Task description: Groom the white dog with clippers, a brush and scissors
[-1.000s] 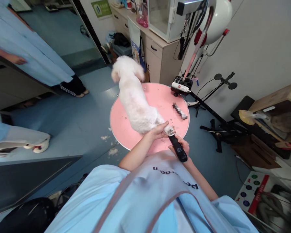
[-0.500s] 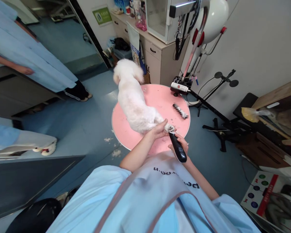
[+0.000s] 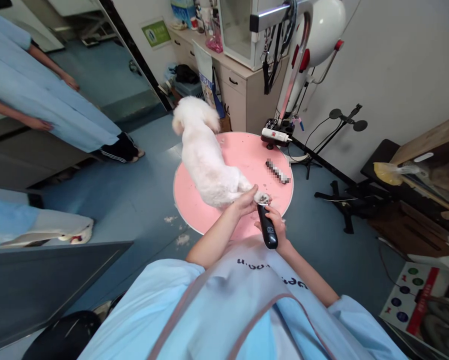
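Observation:
A white dog (image 3: 205, 155) stands or crouches on a round pink table (image 3: 247, 150), facing away from me. My left hand (image 3: 246, 201) is closed around one of its hind legs, so the paw (image 3: 262, 198) is turned with its dark pads towards me. In my right hand (image 3: 278, 225) is a black hair clipper (image 3: 267, 227), its head against the paw and its rear end pointing back at me. A second, blurred-out slim tool (image 3: 277, 171) lies on the table to the right of the paw.
A white bottle (image 3: 276, 135) rests on a holder at the table's far edge, beneath a metal grooming arm (image 3: 269, 20) with hanging straps. Cut fur (image 3: 182, 240) lies on the floor. Another person (image 3: 52, 95) stands at the left. Drawers (image 3: 234, 90) stand behind.
The clipper's rear end has swung left, bringing it more upright in view, and my right hand has turned with it. My left hand keeps its hold on the leg.

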`<state>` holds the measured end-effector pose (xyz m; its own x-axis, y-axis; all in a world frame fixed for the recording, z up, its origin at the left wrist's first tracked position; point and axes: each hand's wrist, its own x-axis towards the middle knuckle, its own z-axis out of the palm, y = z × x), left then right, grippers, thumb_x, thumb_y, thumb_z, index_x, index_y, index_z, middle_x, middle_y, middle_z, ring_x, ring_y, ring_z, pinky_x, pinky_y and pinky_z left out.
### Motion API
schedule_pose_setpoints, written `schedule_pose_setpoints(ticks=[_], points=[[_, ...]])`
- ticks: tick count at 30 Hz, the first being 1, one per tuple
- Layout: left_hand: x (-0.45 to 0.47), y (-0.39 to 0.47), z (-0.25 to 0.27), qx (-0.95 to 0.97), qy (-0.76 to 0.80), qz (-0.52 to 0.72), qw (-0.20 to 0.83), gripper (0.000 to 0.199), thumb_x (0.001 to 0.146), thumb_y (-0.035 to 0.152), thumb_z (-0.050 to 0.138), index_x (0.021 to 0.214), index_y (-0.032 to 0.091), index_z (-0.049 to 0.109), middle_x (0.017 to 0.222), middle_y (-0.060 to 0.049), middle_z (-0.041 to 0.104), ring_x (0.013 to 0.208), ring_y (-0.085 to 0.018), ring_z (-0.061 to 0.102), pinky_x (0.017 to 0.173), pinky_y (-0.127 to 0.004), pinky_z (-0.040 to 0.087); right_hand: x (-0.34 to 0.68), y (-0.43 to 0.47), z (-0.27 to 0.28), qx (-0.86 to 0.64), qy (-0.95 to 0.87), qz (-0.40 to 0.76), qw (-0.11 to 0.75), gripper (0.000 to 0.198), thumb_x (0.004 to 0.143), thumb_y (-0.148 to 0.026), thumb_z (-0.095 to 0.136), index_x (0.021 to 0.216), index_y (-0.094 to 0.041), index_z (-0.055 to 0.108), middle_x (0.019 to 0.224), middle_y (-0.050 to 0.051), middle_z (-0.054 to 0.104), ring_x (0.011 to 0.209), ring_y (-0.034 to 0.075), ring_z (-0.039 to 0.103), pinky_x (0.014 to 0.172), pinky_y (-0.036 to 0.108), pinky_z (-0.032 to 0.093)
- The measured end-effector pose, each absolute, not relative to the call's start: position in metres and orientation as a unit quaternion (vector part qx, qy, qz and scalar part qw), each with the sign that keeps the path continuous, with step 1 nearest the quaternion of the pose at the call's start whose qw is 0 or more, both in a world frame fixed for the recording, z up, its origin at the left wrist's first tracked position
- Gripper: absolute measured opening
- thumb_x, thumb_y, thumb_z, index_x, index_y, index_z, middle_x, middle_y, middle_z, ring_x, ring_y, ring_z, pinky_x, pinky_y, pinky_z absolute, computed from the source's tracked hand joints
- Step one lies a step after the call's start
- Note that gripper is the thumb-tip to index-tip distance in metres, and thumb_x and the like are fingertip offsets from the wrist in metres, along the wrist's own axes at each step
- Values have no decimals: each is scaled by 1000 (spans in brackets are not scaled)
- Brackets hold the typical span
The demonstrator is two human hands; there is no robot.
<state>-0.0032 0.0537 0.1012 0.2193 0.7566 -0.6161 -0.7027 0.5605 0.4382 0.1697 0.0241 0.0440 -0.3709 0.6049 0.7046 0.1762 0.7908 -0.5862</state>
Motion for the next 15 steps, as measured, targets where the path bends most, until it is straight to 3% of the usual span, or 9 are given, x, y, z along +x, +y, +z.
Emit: schedule_pose_setpoints(ticks=[9,15], points=[[-5,52,98,54,449,454,767,66,106,53,26,118,4,69,96,-19,76,79,-21,73,75,-29,53,174,22,43,-248,-806,226,488,40,82,-31,80,114,-27,56,127,13,69,113,28,72,92,46,64],[-4,50,100,67,472,442,760,68,104,56,27,116,4,69,94,-18,76,75,-20,73,78,-29,53,173,22,43,-267,-804,231,478,39,81,-32,80,111,-27,56,126,13,69,114,28,71,95,48,62]])
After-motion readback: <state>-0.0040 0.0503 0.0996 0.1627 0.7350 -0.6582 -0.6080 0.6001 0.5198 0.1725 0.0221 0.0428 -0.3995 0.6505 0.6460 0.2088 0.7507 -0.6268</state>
